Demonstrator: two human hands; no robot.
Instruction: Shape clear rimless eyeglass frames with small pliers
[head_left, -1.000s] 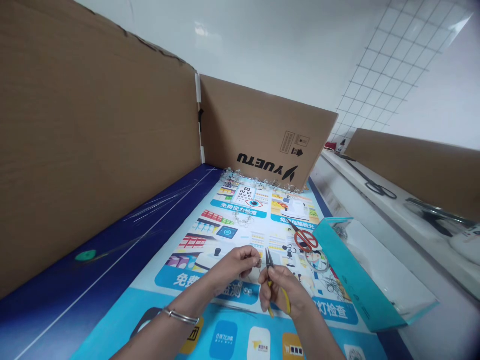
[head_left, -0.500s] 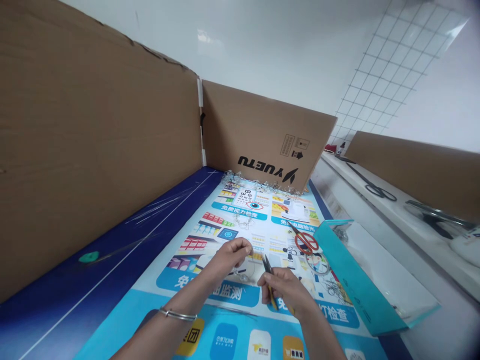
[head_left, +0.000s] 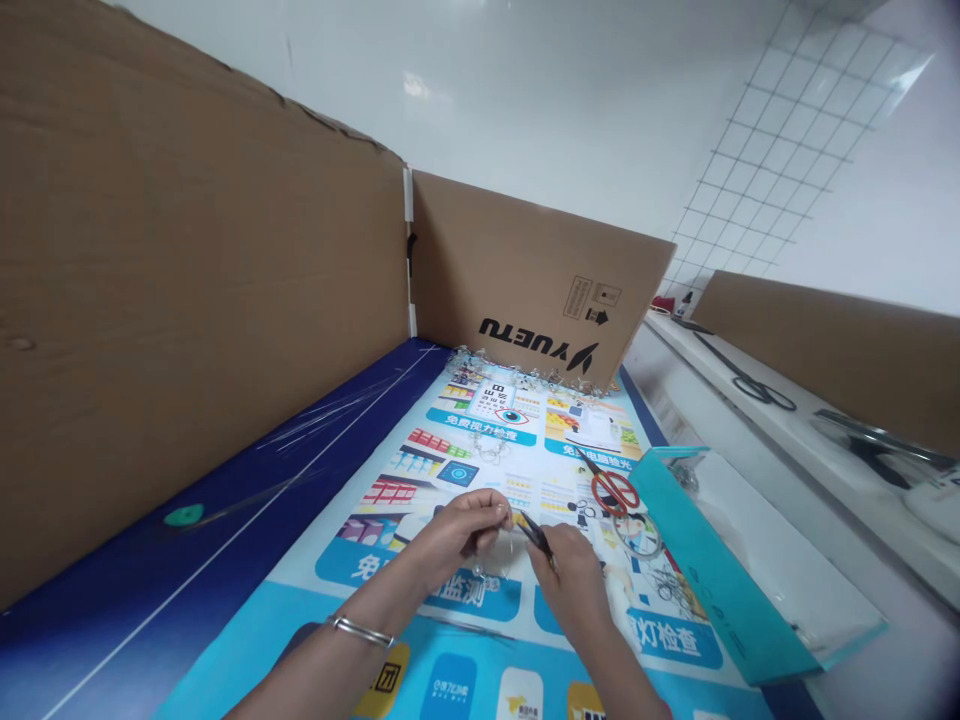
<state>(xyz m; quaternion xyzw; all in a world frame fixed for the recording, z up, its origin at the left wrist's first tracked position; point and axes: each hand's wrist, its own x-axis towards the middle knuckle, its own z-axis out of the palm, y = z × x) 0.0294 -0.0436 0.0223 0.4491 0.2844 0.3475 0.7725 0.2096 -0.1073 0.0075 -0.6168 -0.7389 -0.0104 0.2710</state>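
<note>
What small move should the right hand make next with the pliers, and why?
Probably the right hand should close the needle-nose pliers on the thin wire by the fingertips of the left hand: the black tips are already there, and the left hand pinches the wire.

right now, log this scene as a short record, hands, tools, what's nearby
left hand: pinches what looks like a thin wire
right hand: holds pliers, black tips close to the left fingertips
left wrist: bangle
surface: printed mat
nearby: red scissors on the mat, teal folder at its right edge
far edge of mat: shiny wire bits
</note>
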